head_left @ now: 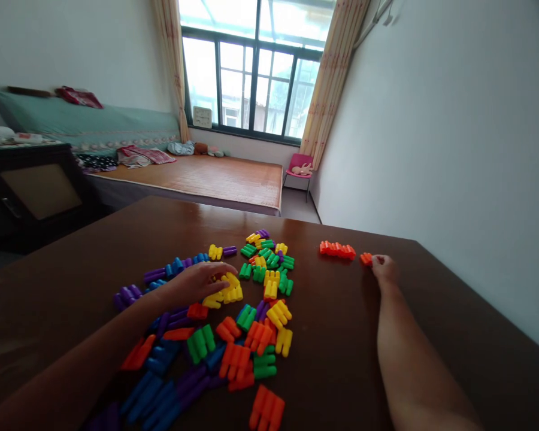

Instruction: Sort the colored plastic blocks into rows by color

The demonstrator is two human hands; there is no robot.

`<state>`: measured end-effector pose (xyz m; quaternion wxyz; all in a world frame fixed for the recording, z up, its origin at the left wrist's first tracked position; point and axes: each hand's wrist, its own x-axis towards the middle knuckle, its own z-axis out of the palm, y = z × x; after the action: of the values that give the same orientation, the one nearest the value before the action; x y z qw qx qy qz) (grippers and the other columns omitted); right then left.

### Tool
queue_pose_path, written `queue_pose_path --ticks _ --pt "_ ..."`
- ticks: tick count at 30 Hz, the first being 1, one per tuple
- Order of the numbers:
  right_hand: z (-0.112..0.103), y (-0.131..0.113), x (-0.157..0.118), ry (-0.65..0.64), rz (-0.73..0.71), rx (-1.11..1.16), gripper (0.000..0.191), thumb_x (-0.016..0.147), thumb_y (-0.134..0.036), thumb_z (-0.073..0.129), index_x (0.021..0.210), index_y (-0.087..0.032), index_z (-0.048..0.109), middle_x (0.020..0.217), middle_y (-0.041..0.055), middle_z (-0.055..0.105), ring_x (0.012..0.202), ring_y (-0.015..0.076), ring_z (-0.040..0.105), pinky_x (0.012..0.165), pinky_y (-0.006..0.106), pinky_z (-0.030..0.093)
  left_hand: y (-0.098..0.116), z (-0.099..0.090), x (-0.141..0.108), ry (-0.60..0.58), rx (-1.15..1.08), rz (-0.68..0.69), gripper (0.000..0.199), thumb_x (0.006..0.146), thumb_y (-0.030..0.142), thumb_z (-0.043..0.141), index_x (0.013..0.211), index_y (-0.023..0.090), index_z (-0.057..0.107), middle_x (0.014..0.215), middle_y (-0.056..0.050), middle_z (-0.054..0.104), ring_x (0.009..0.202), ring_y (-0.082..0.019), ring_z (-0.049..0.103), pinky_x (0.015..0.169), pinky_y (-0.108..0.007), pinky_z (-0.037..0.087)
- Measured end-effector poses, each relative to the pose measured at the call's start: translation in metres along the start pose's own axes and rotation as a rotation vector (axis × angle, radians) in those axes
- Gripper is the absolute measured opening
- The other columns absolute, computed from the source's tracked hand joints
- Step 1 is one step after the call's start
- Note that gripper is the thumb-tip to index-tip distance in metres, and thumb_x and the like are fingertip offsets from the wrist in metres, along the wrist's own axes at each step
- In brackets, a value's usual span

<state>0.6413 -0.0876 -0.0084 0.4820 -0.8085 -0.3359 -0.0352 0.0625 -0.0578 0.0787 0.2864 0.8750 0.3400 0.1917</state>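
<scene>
Plastic building pieces in several colours lie in a loose pile on the brown table (330, 335). My left hand (206, 280) is over the pile's upper left, its fingers apart and touching or just above some yellow pieces (233, 292). At the right, my right hand (385, 268) pinches the end of a small orange piece (366, 258) on the tabletop. Just left of that piece lies a joined row of orange pieces (336, 249). Nearer to me are green pieces (201, 343), blue pieces (144, 392) and more orange pieces (267, 408).
Beyond the table stands a bed (215, 176) with cloths and soft toys on it. A dark cabinet (27, 191) is at the left. A pink chair (300, 163) stands under the window, beside the white wall (440, 131) on the right.
</scene>
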Motion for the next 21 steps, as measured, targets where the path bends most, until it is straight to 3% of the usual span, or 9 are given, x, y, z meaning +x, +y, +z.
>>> queue_pose_path --ticks 5,12,21 --pt "0.005 -0.007 0.0 -0.028 0.018 -0.332 0.025 0.078 -0.034 0.053 0.087 -0.018 0.069 0.087 0.0128 0.071 0.077 0.0243 0.064 0.076 0.038 0.048 -0.008 0.001 -0.002 0.009 0.17 0.01 0.039 0.089 0.044 0.05 0.121 0.026 0.063 0.104 -0.004 0.069 0.084 -0.018 0.065 0.074 -0.024 0.049" --pt "0.01 -0.005 -0.003 -0.14 -0.114 -0.274 0.034 0.076 -0.041 0.055 0.094 -0.017 0.07 0.087 0.0103 0.071 0.075 0.0229 0.062 0.072 0.034 0.047 -0.017 0.009 0.0 0.031 0.319 0.066 0.037 0.093 0.037 0.044 0.125 0.028 0.06 0.124 -0.005 0.06 0.109 -0.02 0.059 0.095 -0.028 0.045" --pt "0.018 -0.007 -0.004 0.078 -0.129 -0.179 0.04 0.078 -0.037 0.047 0.101 -0.012 0.069 0.082 0.0134 0.067 0.064 0.0212 0.056 0.064 0.036 0.046 -0.006 -0.009 0.011 0.125 0.34 0.13 0.028 0.091 0.032 0.049 0.111 0.025 0.067 0.113 -0.005 0.065 0.106 -0.02 0.058 0.094 -0.031 0.045"
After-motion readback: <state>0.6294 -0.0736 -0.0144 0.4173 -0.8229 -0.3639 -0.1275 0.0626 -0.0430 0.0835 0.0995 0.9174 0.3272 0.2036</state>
